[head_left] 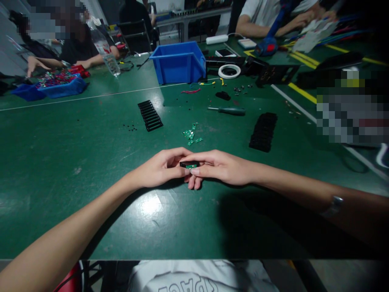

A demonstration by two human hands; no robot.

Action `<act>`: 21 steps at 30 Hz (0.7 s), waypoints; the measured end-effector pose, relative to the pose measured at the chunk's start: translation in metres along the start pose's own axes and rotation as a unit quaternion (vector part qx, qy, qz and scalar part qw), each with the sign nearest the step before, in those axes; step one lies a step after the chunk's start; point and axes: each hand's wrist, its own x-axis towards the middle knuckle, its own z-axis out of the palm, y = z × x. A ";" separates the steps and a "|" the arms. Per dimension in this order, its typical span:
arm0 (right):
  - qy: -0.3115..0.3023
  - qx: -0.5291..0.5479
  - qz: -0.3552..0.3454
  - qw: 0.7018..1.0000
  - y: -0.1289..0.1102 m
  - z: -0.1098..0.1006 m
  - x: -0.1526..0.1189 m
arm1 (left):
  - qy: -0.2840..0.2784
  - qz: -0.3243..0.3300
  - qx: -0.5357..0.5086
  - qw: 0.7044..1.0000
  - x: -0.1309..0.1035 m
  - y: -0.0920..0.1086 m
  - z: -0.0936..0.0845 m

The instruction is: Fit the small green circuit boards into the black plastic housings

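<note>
Both hands meet near the middle of the green table (100, 158), around a small black part (189, 164) with a green circuit board (191, 166) showing in its near side. My left hand (165, 168) grips its left end, the thumb along the front edge and some fingers below. My right hand (217, 165) holds the right end, its thumb tip against the board and its fingers over the top. Just beyond the hands lie several loose green boards (190, 134). A black slotted frame (150, 115) lies to the left, and stacked black parts (263, 132) lie to the right.
A screwdriver (229, 110) and small screws (241, 89) lie farther back. Behind them are a blue bin (179, 65), a white tape roll (229, 71) and a plastic bottle (107, 56). Blue trays of parts (65, 88) stand far left. Other people sit across the table.
</note>
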 end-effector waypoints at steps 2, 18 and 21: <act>0.000 0.001 0.002 1.000 0.000 0.000 0.000 | 0.003 0.001 0.006 1.000 0.000 -0.001 0.000; 0.001 0.001 0.003 1.000 -0.001 0.000 0.000 | 0.007 -0.002 0.015 1.000 0.000 0.000 -0.001; 0.002 0.003 0.001 1.000 0.000 0.000 0.000 | 0.006 -0.002 0.016 1.000 -0.001 0.000 0.000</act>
